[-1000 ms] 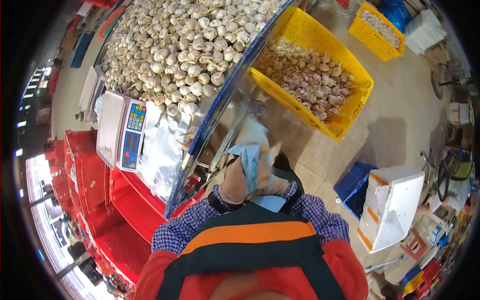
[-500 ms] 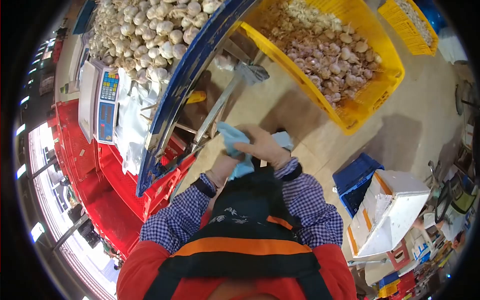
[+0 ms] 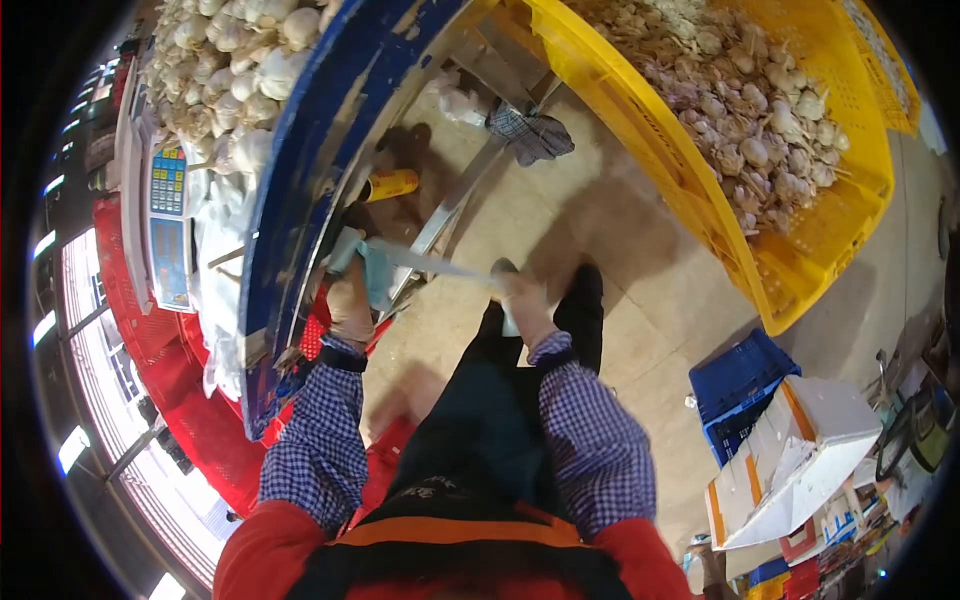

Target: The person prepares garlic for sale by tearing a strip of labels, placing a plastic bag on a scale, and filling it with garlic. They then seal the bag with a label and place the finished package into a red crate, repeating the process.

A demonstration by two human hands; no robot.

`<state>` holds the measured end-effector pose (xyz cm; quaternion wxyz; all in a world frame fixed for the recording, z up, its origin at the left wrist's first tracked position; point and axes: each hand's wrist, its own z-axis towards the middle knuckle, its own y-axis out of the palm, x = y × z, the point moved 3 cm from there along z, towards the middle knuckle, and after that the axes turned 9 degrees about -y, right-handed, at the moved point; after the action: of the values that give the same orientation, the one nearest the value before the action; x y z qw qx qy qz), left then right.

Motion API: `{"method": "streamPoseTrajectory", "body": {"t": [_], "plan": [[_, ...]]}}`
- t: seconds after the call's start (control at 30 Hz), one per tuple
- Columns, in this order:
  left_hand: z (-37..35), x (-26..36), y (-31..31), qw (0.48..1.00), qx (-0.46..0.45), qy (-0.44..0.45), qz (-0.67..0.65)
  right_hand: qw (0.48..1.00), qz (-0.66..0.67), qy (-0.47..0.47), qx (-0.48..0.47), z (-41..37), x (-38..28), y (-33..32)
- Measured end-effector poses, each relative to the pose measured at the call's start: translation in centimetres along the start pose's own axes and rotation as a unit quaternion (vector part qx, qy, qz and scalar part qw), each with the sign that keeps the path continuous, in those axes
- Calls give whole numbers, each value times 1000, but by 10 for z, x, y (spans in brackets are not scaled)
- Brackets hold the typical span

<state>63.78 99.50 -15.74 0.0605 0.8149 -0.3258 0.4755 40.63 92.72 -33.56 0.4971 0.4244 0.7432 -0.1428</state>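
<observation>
My left hand (image 3: pixel 349 308) is closed around a limp, light blue cloth-like piece (image 3: pixel 378 275) beside the worn blue edge of the table (image 3: pixel 318 120). From this piece a pale, blurred strip (image 3: pixel 432 262) stretches across to my right hand (image 3: pixel 524 305), whose fingers are closed on its end. A bit of something whitish shows under the right hand. Both hands are in front of my body, above the floor and my dark trousers. Garlic bulbs (image 3: pixel 240 75) are heaped on the table to the left.
A yellow crate (image 3: pixel 745 285) of garlic stands at right front. A scale (image 3: pixel 168 225) and white plastic bags (image 3: pixel 222 270) are at the left, above red crates (image 3: pixel 190 410). A blue crate (image 3: pixel 745 375) and white foam box (image 3: pixel 790 470) sit at right. A yellow can (image 3: pixel 392 184) lies under the table.
My hands have moved apart, the left toward the table edge, drawing the pale strip out between them. My view has shifted closer to the table and yellow crate.
</observation>
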Motion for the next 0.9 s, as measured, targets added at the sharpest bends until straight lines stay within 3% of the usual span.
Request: {"method": "streamPoseTrajectory", "body": {"t": [0.03, 0.07, 0.1, 0.13, 0.2, 0.23, 0.3, 0.33, 0.37, 0.4, 0.43, 0.47, 0.5, 0.57, 0.6, 0.63, 0.67, 0.73, 0.9], "plan": [[4, -20, 4, 1000, 2, -1, -2, 917, 355, 174, 50, -1, -17, -10], [4, -43, 16, 986, -48, -108, -119, 875, 461, 140, 52, 1, -35, -6], [1, -55, 38, 966, -130, -146, -169, 820, 561, 103, 57, 3, -49, 1], [-3, -66, 60, 937, -206, -190, -209, 850, 519, 62, 62, 8, -70, 16], [-15, -61, 95, 918, -307, -166, -187, 891, 450, 33, 54, 11, -106, 31], [-17, -56, 106, 931, -298, -176, -119, 892, 448, 35, 53, 15, -108, 27], [-6, -72, 107, 938, -289, -183, -53, 954, 281, -72, -76, 31, -111, 20], [5, -84, 101, 931, -326, -150, -59, 972, 162, -118, -120, 35, -110, 11], [16, -93, 97, 923, -362, -116, -63, 971, 163, -122, -122, 36, -111, 0], [19, -69, 105, 918, -393, 14, 48, 976, 105, -123, -145, 33, -117, -13], [28, -59, 111, 919, -390, 22, 50, 977, 45, -125, -169, 29, -123, -24], [39, -50, 116, 922, -365, 68, 109, 984, 16, -107, -138, 23, -127, -38], [69, -52, 104, 932, -351, 45, 72, 990, -15, -91, -105, 17, -126, -52], [129, -57, 79, 947, -321, 3, -6, 987, -81, -127, 58, 13, -107, -92], [159, -21, 63, 956, -179, 105, 206, 989, -31, -101, 99, 12, -106, -109], [204, 6, 36, 929, -55, 149, 333, 987, 20, -78, 137, 10, -105, -126], [246, 22, 6, 894, 35, 156, 418, 986, -42, -68, 146, 8, -88, -147], [297, 28, -35, 859, 124, 121, 482, 979, -118, -58, 157, -1, -59, -178], [286, -12, -54, 897, 153, 80, 407, 975, -189, 9, 117, -42, -3, -201]]}}
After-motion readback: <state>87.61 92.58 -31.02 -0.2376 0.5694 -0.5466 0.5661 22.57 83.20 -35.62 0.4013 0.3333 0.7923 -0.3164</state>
